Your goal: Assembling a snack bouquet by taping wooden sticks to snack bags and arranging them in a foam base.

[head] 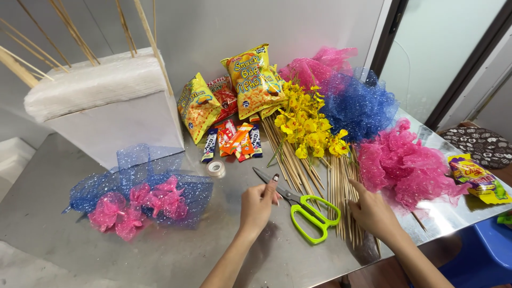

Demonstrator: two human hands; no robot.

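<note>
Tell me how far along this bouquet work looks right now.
Done: one blue mesh bundle with pink bows lies finished at the left. In hand: the left hand rests by the green-handled scissors, while the right hand touches the loose wooden skewers. Left: snack bags, candy bars, yellow flowers and pink mesh puffs lie unassembled.

Yellow and red snack bags (pixel 234 90) lean at twelve o'clock; small candy bars (pixel 233 141) lie just below them; another yellow snack bag (pixel 478 178) sits at three o'clock.
</note>
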